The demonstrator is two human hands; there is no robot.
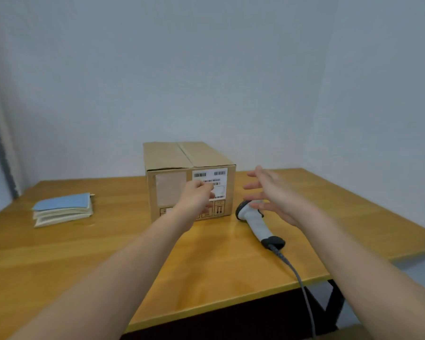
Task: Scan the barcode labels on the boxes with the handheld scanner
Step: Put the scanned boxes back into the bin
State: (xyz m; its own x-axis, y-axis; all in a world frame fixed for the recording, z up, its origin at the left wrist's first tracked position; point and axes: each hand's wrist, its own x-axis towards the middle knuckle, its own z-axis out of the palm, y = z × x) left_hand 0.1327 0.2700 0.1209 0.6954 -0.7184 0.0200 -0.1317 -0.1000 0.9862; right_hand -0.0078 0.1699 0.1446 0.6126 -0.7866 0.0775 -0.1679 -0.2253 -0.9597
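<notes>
Head view: closed cardboard box [189, 177] sits mid-tabletop toward the far edge, top flaps taped along a center seam. White barcode label [210, 179] on the near face, upper right; two short barcodes along its top, more barcode strips below, text too blurred to read. Pale rectangular patch [170, 188] on the same face, upper left, looks like a blank or removed sticker. Printed handling symbols [219, 207] low on that face, two up-arrows legible, others hidden by the arm or too small. Left hand [195, 196] in front of the label, fingers curled loosely, covering the label's lower left; cannot tell if it touches the box, nothing visibly held. Right hand [271, 192] spread wide, fingers apart, palm facing left, hovering just above the scanner head, gripping nothing. Handheld scanner [254, 220] lies flat on the tabletop just right of the box, grey handle, black head toward the box, grey cable [302, 285] running off the near edge. Stack of booklets [63, 209], blue cover on top, near the left edge, well apart from the box. Wooden table [108, 253] bare across the near and right side; near right corner cut off at an angle.
</notes>
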